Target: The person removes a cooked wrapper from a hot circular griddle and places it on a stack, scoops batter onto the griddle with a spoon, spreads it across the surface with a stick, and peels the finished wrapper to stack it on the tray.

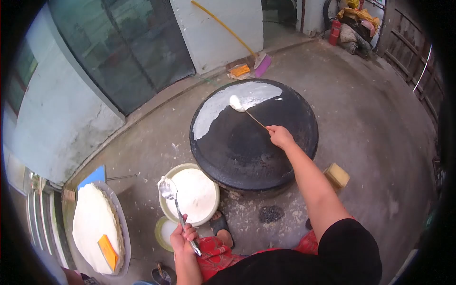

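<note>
We had our right hand (281, 137) closed on a thin stick (256, 119) over the black griddle (247, 154), left hand (184, 237) wrapped round a metal ladle (177, 207), tub (203, 219) just beyond.

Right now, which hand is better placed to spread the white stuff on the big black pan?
Probably the right hand: it holds the stick, whose white-covered end is at the white layer on the pan. The left hand holds a spoon near the bowl.
</note>
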Demonstrator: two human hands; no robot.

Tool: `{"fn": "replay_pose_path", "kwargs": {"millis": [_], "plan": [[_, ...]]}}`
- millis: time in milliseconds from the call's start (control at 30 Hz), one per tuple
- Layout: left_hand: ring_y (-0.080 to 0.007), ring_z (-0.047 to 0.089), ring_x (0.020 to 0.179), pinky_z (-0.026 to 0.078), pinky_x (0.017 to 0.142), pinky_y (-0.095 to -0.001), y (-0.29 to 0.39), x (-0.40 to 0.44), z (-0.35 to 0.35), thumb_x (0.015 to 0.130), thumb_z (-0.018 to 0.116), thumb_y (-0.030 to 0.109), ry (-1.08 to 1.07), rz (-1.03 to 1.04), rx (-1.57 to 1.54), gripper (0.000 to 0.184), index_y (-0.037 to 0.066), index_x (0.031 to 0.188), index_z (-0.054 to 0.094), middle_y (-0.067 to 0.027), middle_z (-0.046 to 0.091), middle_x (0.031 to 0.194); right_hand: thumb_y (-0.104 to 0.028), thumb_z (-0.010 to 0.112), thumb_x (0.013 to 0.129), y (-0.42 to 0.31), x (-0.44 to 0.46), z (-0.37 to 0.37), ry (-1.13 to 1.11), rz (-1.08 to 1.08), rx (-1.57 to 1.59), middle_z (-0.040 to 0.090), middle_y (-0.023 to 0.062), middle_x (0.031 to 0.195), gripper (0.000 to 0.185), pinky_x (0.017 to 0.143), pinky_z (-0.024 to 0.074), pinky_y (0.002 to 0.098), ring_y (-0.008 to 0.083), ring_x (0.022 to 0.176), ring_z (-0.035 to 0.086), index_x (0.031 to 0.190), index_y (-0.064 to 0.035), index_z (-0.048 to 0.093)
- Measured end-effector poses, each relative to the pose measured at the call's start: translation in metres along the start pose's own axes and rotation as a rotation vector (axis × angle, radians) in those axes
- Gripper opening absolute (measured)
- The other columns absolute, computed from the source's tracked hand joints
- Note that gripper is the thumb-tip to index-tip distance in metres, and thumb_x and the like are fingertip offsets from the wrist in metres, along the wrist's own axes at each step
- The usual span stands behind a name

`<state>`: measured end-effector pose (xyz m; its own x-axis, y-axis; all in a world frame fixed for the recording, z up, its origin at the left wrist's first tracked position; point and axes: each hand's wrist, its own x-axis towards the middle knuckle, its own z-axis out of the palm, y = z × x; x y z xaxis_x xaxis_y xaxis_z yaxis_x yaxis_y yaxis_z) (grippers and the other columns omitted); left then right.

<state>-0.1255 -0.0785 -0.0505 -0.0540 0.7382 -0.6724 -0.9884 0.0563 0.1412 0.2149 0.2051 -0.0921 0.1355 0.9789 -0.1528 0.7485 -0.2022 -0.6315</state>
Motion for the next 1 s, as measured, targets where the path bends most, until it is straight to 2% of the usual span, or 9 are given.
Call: {"fn": "replay_pose_path", "kwargs": {"millis": [100,233,267,367,500,700,833,967,1000], "plan": [[-0.0096,0.034,0.044,0.030,0.037,-0.0210,0.002,-0.001,0.000,0.090,0.034,0.019,0.004,-0.022,-0.033,0.027,0.004,0.108,0.048,-0.0050,0.044,0.064,-0.022,0.048,0.083,-0.001,-0.033,-0.039,0.023,0.015,-0.046,0.060,0.0100,0.102,0.028,0.081,0.0433,0.0338,0.0257,0.095,0.057,0.108,-0.0163,0.058],[-0.0099,0.035,0.044,0.029,0.037,-0.0213,0.004,-0.003,-0.005,0.090,0.033,0.020,-0.002,-0.018,-0.027,0.028,0.004,0.108,0.047,-0.0057,0.044,0.064,-0.018,0.045,0.085,0.063,-0.033,-0.031,0.353,0.257,0.113,0.061,0.0098,0.102,0.027,0.081,0.0433,0.0336,0.0252,0.095,0.057,0.109,-0.0145,0.058],[-0.0101,0.035,0.044,0.029,0.037,-0.0214,0.004,-0.003,-0.004,0.090,0.033,0.020,-0.005,-0.015,-0.012,0.028,0.004,0.108,0.047,-0.0059,0.044,0.064,-0.016,0.045,0.086,0.084,-0.018,-0.007,0.320,0.118,0.235,0.061,0.0107,0.102,0.027,0.082,0.0429,0.0326,0.0234,0.096,0.057,0.109,-0.0104,0.057],[-0.0103,0.035,0.044,0.030,0.037,-0.0215,0.002,-0.002,0.000,0.090,0.033,0.020,-0.011,-0.024,-0.009,0.028,0.004,0.109,0.047,-0.0061,0.045,0.064,-0.023,0.047,0.083,0.026,-0.025,0.020,0.052,-0.055,0.127,0.059,0.0107,0.105,0.029,0.084,0.0418,0.0349,0.0265,0.099,0.054,0.109,-0.0189,0.058],[-0.0104,0.036,0.045,0.030,0.037,-0.0215,0.006,-0.001,-0.006,0.090,0.033,0.019,-0.034,-0.037,0.020,0.028,0.004,0.109,0.047,-0.0062,0.045,0.065,-0.021,0.048,0.082,0.004,-0.021,0.002,-0.094,-0.035,0.146,0.060,0.0093,0.103,0.028,0.083,0.0429,0.0354,0.0259,0.097,0.056,0.108,-0.0189,0.059],[-0.0105,0.036,0.045,0.030,0.038,-0.0215,0.004,-0.002,-0.005,0.090,0.036,0.019,-0.029,-0.011,0.016,0.026,0.005,0.109,0.046,-0.0061,0.044,0.065,-0.021,0.050,0.082,-0.006,-0.025,0.035,-0.056,-0.128,0.056,0.060,0.0096,0.103,0.028,0.082,0.0434,0.0346,0.0257,0.095,0.057,0.108,-0.0183,0.059],[-0.0105,0.036,0.045,0.030,0.038,-0.0215,0.008,-0.003,-0.009,0.090,0.036,0.019,-0.042,-0.014,0.040,0.026,0.006,0.110,0.045,-0.0064,0.045,0.066,-0.021,0.050,0.082,-0.006,-0.055,-0.020,-0.160,-0.087,0.072,0.061,0.0089,0.102,0.026,0.082,0.0430,0.0339,0.0238,0.094,0.057,0.107,-0.0183,0.060],[-0.0105,0.036,0.046,0.030,0.039,-0.0217,0.007,-0.004,-0.013,0.090,0.036,0.019,-0.038,-0.017,0.041,0.026,0.006,0.110,0.045,-0.0066,0.045,0.066,-0.020,0.049,0.083,0.019,-0.040,0.028,0.102,-0.051,0.154,0.061,0.0097,0.101,0.026,0.083,0.0429,0.0341,0.0245,0.095,0.057,0.106,-0.0172,0.060],[-0.0105,0.036,0.046,0.030,0.039,-0.0217,0.007,-0.004,-0.010,0.090,0.036,0.019,-0.044,-0.021,0.043,0.026,0.006,0.110,0.045,-0.0067,0.045,0.066,-0.021,0.049,0.083,0.008,-0.044,0.037,0.022,-0.158,0.123,0.060,0.0104,0.102,0.025,0.083,0.0429,0.0347,0.0268,0.096,0.056,0.105,-0.0176,0.060]]}}
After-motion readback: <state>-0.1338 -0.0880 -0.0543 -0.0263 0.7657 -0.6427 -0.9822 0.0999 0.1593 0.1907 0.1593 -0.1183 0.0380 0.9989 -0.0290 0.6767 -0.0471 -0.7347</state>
